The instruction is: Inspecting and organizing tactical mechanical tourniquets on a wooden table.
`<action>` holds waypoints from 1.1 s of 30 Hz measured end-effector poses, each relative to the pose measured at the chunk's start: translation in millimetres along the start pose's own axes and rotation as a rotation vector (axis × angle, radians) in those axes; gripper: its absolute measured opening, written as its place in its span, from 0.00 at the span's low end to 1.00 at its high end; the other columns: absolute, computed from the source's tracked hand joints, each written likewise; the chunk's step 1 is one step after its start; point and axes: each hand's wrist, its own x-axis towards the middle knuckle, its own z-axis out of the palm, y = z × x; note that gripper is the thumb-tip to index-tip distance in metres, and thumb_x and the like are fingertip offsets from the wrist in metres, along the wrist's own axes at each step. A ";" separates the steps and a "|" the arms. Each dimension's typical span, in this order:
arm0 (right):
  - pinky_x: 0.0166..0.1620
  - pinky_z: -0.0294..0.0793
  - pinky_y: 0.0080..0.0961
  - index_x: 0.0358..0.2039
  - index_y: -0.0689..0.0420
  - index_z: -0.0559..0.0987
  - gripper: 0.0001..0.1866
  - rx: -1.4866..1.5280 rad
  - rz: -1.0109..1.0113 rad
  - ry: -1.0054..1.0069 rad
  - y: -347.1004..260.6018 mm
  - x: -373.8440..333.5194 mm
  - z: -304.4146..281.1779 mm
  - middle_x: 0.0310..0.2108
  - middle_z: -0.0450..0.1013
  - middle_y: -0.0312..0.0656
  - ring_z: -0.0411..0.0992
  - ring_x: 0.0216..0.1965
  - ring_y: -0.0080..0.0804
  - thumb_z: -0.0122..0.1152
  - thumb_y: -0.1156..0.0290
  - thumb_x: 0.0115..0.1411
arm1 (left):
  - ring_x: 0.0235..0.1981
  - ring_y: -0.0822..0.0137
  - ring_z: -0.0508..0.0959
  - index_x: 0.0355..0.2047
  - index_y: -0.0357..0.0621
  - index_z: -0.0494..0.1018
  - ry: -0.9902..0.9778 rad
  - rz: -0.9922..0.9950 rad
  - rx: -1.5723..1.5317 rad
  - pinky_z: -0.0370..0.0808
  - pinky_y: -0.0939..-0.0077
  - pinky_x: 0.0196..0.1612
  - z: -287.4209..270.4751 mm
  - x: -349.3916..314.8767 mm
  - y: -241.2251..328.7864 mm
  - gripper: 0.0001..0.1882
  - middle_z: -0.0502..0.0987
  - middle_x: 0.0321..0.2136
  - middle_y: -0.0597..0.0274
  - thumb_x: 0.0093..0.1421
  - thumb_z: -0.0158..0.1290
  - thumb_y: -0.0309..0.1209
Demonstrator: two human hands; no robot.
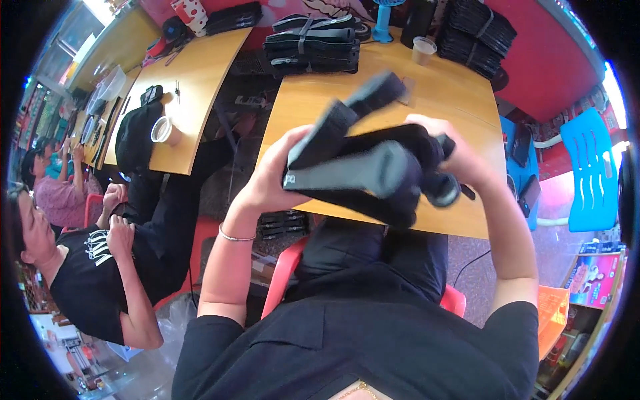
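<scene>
Above the front part of my table, a loose bundle of black straps hangs between my hands, blurred by motion. One broad strap with a rounded, greyish end faces up, and others stick out toward the far side. My left hand grips the bundle's left end, thumb on top. My right hand is closed around the right end, where several dark rounded ends poke out; its fingers are partly hidden. What exact kind of strap this is cannot be made out.
On the wooden table, a tied stack of black straps stands at the back, another stack at the back right. A cup and a blue fan stand between them. A co-worker sits at left; a blue chair is right.
</scene>
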 end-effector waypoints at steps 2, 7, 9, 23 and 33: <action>0.42 0.71 0.34 0.40 0.59 0.74 0.13 -0.283 -0.123 -0.078 -2.5 5.3 -14.7 0.35 0.71 0.48 0.71 0.40 0.48 0.54 0.78 0.51 | 0.47 0.51 0.74 0.54 0.37 0.64 -0.043 0.106 0.134 0.69 0.66 0.51 -10.0 8.1 8.6 0.39 0.73 0.45 0.50 0.37 0.64 0.23; 0.43 0.74 0.33 0.38 0.58 0.75 0.12 -0.721 -0.210 -0.043 13.6 -3.3 -40.2 0.33 0.72 0.45 0.73 0.40 0.42 0.52 0.79 0.52 | 0.41 0.52 0.74 0.50 0.39 0.67 -0.112 0.196 0.473 0.69 0.63 0.46 -27.3 5.5 14.6 0.36 0.74 0.39 0.53 0.35 0.62 0.26; 0.40 0.74 0.33 0.34 0.63 0.76 0.11 -0.790 -0.128 0.188 39.6 -19.2 -75.7 0.31 0.74 0.46 0.73 0.36 0.43 0.57 0.82 0.48 | 0.40 0.53 0.74 0.49 0.39 0.68 -0.156 0.196 0.582 0.69 0.63 0.46 -38.7 -8.5 12.7 0.34 0.74 0.39 0.54 0.36 0.61 0.26; 0.40 0.73 0.29 0.43 0.56 0.75 0.20 -0.473 -0.301 0.412 9.5 14.7 -35.0 0.33 0.74 0.42 0.74 0.36 0.38 0.64 0.76 0.46 | 0.66 0.41 0.50 0.65 0.37 0.51 -0.534 -0.030 0.930 0.48 0.55 0.68 2.2 37.9 -64.2 0.67 0.54 0.62 0.36 0.28 0.69 0.59; 0.35 0.73 0.28 0.46 0.49 0.78 0.24 -0.569 -0.409 0.378 -29.5 23.4 -15.5 0.33 0.70 0.38 0.72 0.33 0.36 0.62 0.77 0.45 | 0.60 0.61 0.64 0.60 0.40 0.60 -0.116 -0.160 -1.597 0.62 0.58 0.60 87.3 66.1 -12.5 0.48 0.66 0.57 0.55 0.51 0.55 0.64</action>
